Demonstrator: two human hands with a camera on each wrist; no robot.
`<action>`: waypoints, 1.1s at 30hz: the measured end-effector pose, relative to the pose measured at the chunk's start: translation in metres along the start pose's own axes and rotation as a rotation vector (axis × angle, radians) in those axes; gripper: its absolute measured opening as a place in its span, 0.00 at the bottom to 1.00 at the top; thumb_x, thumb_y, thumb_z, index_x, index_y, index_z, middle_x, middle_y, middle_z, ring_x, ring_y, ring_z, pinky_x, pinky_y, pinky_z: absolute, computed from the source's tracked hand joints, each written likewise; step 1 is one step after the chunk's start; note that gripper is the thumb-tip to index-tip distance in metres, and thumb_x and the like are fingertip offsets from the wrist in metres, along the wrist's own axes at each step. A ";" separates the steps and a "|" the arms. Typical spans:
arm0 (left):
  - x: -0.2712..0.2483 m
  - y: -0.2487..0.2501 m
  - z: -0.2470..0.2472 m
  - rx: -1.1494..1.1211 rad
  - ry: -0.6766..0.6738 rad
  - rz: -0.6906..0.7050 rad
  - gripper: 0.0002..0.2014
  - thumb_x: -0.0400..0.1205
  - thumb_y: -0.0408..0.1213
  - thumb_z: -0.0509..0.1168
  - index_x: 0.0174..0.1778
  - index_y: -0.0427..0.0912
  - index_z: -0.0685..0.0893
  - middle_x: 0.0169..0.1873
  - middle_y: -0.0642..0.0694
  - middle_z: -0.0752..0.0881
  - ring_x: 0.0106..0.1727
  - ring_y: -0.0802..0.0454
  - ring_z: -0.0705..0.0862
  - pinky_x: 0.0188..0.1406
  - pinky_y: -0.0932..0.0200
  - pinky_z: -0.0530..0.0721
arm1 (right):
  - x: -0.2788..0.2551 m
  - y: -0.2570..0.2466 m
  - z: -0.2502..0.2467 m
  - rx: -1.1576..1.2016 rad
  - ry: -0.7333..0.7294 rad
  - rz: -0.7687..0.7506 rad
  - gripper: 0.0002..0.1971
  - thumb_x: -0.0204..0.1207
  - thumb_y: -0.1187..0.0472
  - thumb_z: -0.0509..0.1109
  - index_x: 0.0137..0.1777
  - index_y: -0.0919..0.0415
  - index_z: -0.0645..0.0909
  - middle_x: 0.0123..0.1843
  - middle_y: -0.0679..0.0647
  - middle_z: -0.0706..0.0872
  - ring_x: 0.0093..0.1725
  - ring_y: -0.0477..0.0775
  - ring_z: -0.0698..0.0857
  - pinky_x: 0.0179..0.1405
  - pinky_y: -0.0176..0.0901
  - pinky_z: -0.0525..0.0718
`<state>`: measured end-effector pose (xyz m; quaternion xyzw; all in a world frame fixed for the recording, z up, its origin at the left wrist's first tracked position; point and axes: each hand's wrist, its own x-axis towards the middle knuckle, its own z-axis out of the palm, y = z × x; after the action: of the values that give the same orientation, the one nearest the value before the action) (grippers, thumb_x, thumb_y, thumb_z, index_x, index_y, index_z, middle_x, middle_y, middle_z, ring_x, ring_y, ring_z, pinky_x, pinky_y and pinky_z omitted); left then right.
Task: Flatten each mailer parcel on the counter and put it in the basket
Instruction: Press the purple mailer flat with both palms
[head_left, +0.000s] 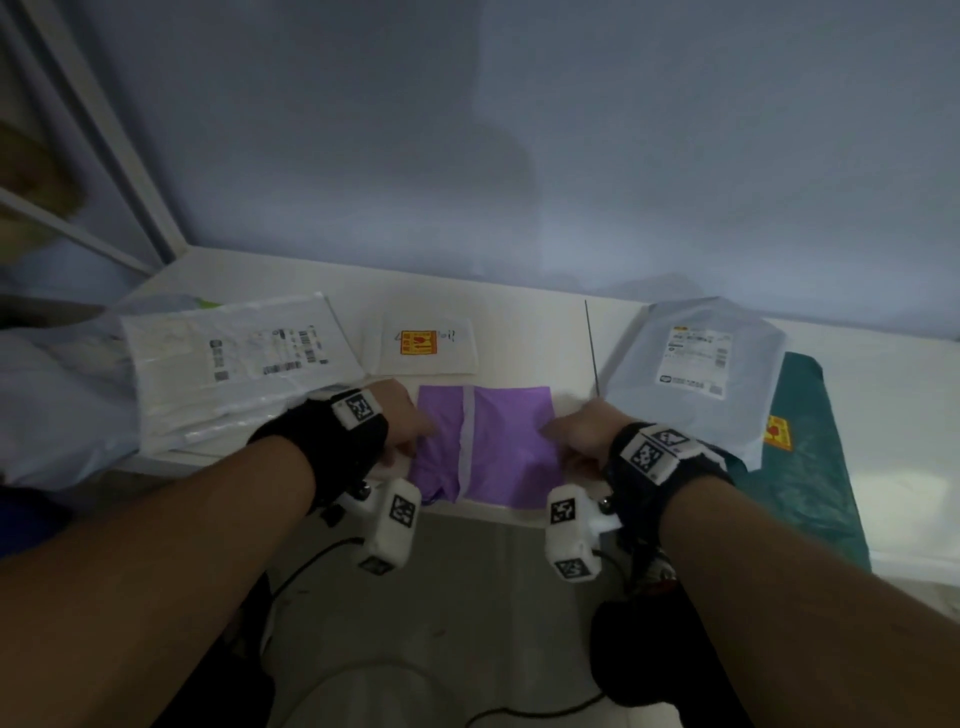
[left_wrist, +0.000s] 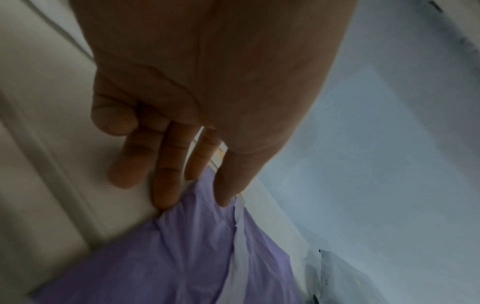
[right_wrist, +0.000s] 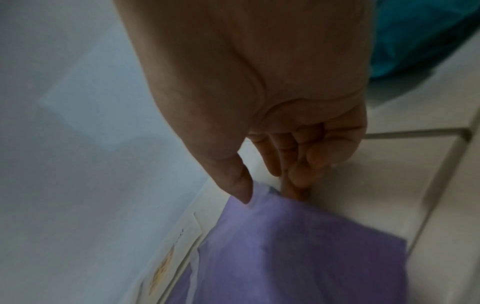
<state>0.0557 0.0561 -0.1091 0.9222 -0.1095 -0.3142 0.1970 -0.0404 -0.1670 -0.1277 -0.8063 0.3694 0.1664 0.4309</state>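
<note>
A purple mailer (head_left: 511, 447) with a pale seal strip lies at the counter's front edge, its near side hanging slightly over. My left hand (head_left: 410, 431) pinches its left edge. In the left wrist view the thumb of that left hand (left_wrist: 194, 202) lies on top of the purple mailer (left_wrist: 182, 257) and the fingers (left_wrist: 163, 193) sit at its edge. My right hand (head_left: 571, 436) pinches the right edge. The right wrist view shows that right hand (right_wrist: 270, 195) with thumb above and fingers below the purple mailer (right_wrist: 298, 257). No basket is in view.
On the white counter (head_left: 519, 332) lie a large white labelled mailer (head_left: 234, 364) at the left, a small white mailer with an orange sticker (head_left: 421, 345) behind the purple one, a pale grey-blue mailer (head_left: 691, 374) and a teal mailer (head_left: 810, 457) at the right. A wall stands close behind.
</note>
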 end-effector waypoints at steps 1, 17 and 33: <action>-0.001 0.001 0.001 -0.008 -0.001 -0.011 0.16 0.79 0.48 0.69 0.43 0.36 0.90 0.38 0.45 0.92 0.24 0.49 0.83 0.28 0.63 0.81 | -0.001 -0.001 0.001 0.004 0.005 0.003 0.13 0.74 0.55 0.74 0.34 0.64 0.81 0.30 0.61 0.84 0.26 0.57 0.80 0.25 0.41 0.76; -0.017 0.020 -0.044 -0.302 0.095 0.142 0.08 0.80 0.42 0.68 0.48 0.41 0.84 0.29 0.39 0.76 0.22 0.48 0.71 0.21 0.64 0.65 | -0.045 -0.042 -0.043 0.194 0.044 -0.356 0.07 0.76 0.68 0.71 0.36 0.65 0.83 0.32 0.58 0.82 0.27 0.49 0.79 0.28 0.38 0.77; -0.038 0.021 -0.047 -0.737 0.050 0.223 0.17 0.83 0.25 0.53 0.59 0.41 0.84 0.48 0.43 0.91 0.31 0.44 0.85 0.23 0.63 0.69 | -0.066 -0.037 -0.058 0.624 -0.095 -0.309 0.15 0.83 0.61 0.54 0.56 0.60 0.82 0.52 0.60 0.92 0.52 0.61 0.90 0.45 0.46 0.85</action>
<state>0.0539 0.0634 -0.0454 0.7793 -0.0840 -0.2864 0.5510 -0.0605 -0.1717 -0.0344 -0.6735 0.2556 0.0156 0.6934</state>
